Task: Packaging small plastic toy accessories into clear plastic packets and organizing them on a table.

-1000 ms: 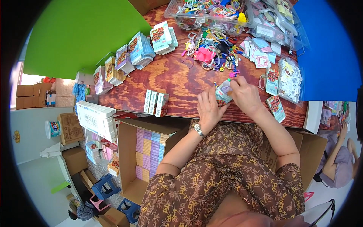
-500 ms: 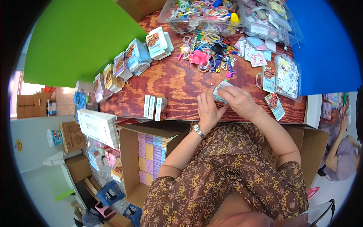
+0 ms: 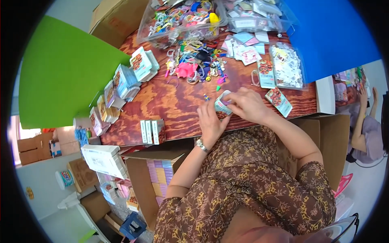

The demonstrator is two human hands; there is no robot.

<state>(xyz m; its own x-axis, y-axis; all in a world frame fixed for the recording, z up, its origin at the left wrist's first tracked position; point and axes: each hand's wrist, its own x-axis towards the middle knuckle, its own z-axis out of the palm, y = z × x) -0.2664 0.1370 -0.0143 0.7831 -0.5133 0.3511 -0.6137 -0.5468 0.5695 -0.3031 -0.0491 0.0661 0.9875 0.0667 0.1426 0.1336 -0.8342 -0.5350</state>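
Near the front edge of the table, my left hand (image 3: pixel 210 124) is wrapped round a small light-blue printed carton (image 3: pixel 221 108), thumb on the near side and fingers on the left. My right hand (image 3: pixel 246 106) bends over the carton's upper end, fingertips pressed together there; whether they pinch a flap or something small is hidden. Just beyond the carton lie a tiny green piece (image 3: pixel 218 88) and a small blue-and-yellow figure (image 3: pixel 206 97). On the right are two flat light-blue cartons (image 3: pixel 278 102) and a loose pale band (image 3: pixel 255 78).
A heap of colourful trinkets (image 3: pixel 198 65) lies before a clear bin of trinkets (image 3: pixel 182 28). Cards (image 3: pixel 245 50) and a tray of white pieces (image 3: pixel 287 67) are at right. Carton stacks (image 3: pixel 126 83) line the left; several upright cartons (image 3: pixel 152 131) stand nearer. Another person (image 3: pixel 364 131) works far right.
The view has turned, so the table's things sit farther left. The carton has tilted and shows more of its printed side. My right fingers have shifted at its upper end.
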